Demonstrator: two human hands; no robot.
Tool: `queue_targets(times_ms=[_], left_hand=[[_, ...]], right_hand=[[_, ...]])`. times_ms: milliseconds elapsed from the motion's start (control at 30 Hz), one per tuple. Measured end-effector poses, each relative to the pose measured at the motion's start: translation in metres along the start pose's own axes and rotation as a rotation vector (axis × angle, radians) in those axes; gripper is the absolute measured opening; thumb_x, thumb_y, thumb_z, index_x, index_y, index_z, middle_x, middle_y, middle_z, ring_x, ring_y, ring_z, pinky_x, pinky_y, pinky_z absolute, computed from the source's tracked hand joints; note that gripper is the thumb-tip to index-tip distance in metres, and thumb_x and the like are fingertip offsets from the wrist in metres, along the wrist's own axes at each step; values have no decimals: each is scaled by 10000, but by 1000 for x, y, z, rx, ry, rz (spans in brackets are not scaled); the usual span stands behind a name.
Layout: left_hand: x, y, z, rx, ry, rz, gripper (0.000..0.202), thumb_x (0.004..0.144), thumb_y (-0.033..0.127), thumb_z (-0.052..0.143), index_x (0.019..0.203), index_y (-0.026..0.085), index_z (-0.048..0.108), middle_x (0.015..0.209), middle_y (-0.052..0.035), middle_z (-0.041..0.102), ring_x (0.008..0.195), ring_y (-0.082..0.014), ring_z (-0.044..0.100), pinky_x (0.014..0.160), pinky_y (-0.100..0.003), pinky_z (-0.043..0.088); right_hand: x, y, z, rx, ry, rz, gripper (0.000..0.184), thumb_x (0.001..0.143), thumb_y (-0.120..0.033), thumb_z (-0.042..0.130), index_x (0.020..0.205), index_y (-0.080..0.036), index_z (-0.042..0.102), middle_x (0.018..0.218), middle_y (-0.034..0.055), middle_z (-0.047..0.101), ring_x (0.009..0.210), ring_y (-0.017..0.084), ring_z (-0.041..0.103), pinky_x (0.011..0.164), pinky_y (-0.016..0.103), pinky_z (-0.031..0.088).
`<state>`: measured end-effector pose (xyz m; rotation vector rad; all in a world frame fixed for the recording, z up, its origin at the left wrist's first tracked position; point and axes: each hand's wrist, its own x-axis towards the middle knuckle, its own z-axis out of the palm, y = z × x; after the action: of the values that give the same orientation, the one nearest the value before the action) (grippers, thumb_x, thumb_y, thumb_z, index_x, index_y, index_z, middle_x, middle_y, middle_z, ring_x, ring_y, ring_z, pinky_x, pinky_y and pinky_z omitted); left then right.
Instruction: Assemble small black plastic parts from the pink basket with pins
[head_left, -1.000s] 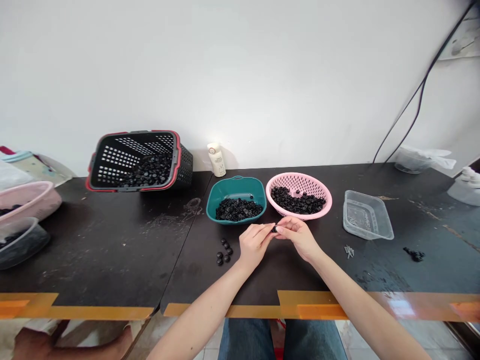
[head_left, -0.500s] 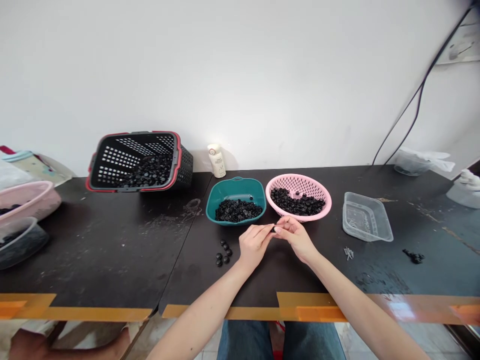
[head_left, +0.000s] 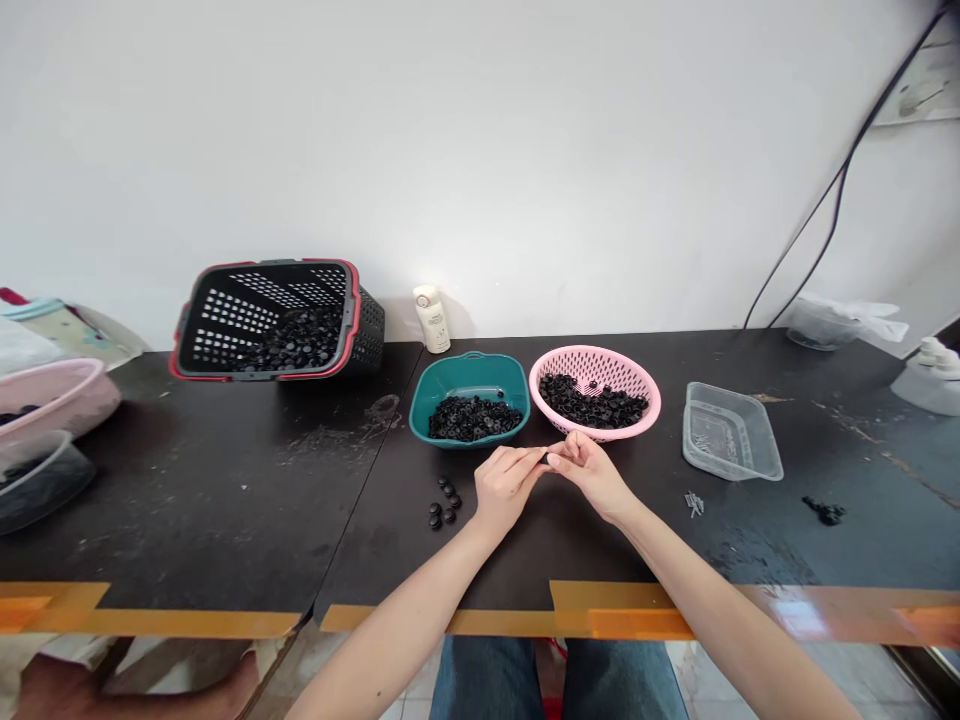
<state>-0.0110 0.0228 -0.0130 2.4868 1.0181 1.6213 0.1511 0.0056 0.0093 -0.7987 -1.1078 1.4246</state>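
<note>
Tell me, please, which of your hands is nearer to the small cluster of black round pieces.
Left. The left hand is just to the right of the small cluster of black round pieces; the right hand is farther right, beyond the left hand.

A single head-worn camera looks from above the seated person's jeans (head_left: 487, 680), facing forward and down. The left hand (head_left: 507, 488) and right hand (head_left: 592, 475) lie near frame centre at close range, with the black tabletop (head_left: 225, 480) beyond them and the white wall (head_left: 480, 150) farther beyond.
</note>
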Motion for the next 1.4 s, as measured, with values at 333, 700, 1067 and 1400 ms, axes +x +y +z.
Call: queue_targets(times_ms=[333,700,1067,1400], left_hand=[[4,10,2,-578,-233,-344,405,925,379,439,1270,179,510,1200,-128,587,1058,-202,591,882,-350,509],[3,10,3,-443,-275,-397,293,945,288,408,1149,189,593,1068,-64,689,936,-174,656,820,-301,520],[1,15,-1,-420,-265,-336,298,925,203,433,1191,209,568,1097,-61,681,929,-162,661,819,-302,535],[-3,16,1,-464,-268,-345,307,930,188,410,1192,205,568,1124,-64,668,986,-167,647,863,-314,525]], right_hand=[[-1,-4,4,70,-22,35,462,659,-320,790,701,-230,339,790,-12,666,820,173,647,802,348,491],[-4,3,4,161,-19,120,282,729,-377,720,841,-240,500,869,-9,663,842,155,653,876,377,496],[-7,8,12,-12,54,-7,438,566,-272,844,712,-237,432,779,-28,629,740,155,645,770,339,523],[-10,11,12,-35,23,-54,409,640,-301,803,659,-238,399,768,-14,652,754,170,634,768,360,516]])
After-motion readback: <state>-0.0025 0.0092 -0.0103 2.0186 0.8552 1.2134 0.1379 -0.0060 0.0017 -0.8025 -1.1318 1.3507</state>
